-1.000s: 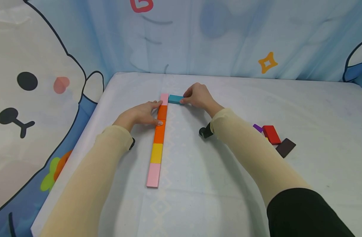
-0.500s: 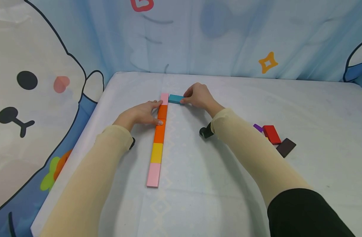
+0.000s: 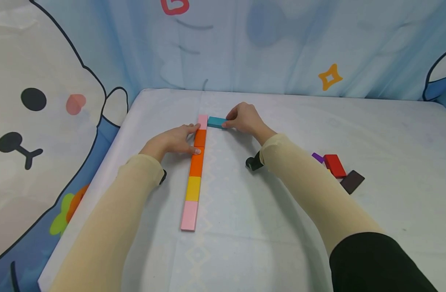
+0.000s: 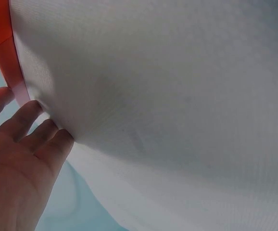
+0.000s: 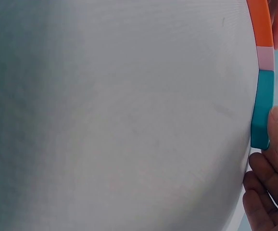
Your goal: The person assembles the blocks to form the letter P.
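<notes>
Several flat rectangular blocks form a straight row on the white table. From near to far they are a pink block (image 3: 189, 216), a yellow block (image 3: 192, 189), two orange blocks (image 3: 196, 164) and another pink block (image 3: 202, 121). My left hand (image 3: 174, 141) rests along the row's left side, its thumb tip on the nearer orange block and its index tip by the far pink one. To the right, my right hand (image 3: 246, 118) pinches the right end of a teal block (image 3: 215, 122). The teal block's left end meets the far pink block at an angle, clearly seen in the right wrist view.
A loose group lies to the right beyond my right forearm: a red block (image 3: 335, 166), a dark brown block (image 3: 352, 182), a purple block (image 3: 318, 157) and a yellow bit mostly hidden by the sleeve. A patterned blue curtain (image 3: 223, 44) hangs behind the table (image 3: 402, 134).
</notes>
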`<act>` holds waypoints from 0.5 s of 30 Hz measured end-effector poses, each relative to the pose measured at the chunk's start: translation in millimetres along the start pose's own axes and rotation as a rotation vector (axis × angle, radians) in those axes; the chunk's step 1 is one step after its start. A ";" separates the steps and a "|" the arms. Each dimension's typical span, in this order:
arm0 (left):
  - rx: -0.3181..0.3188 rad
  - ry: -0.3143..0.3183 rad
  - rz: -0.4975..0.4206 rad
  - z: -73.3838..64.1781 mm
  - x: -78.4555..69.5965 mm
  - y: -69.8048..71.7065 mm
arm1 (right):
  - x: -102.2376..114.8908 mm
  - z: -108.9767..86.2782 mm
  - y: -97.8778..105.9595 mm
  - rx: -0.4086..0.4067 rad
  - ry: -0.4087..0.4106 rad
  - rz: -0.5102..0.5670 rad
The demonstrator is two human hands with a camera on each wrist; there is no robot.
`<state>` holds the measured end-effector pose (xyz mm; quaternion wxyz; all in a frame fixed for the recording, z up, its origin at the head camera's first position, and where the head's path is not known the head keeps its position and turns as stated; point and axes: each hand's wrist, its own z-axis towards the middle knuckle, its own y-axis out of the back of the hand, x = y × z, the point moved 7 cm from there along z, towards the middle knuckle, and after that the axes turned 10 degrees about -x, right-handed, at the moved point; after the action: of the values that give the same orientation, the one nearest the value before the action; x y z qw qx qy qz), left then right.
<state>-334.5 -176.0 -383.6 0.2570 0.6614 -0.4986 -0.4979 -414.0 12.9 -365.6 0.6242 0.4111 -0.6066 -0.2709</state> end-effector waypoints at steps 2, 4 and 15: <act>-0.001 -0.001 0.001 -0.8 -0.3 0.5 | -0.2 0.0 0.0 0.003 -0.003 0.003; -0.002 -0.002 0.003 -1.4 -0.7 0.8 | -0.5 0.0 0.0 0.006 -0.006 0.006; -0.004 -0.007 0.007 -3.4 -2.3 1.6 | -1.0 0.2 -0.2 0.006 -0.009 0.012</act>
<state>-332.1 -175.0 -380.0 0.2585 0.6574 -0.5007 -0.5002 -414.4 13.6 -366.4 0.6218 0.4083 -0.6126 -0.2674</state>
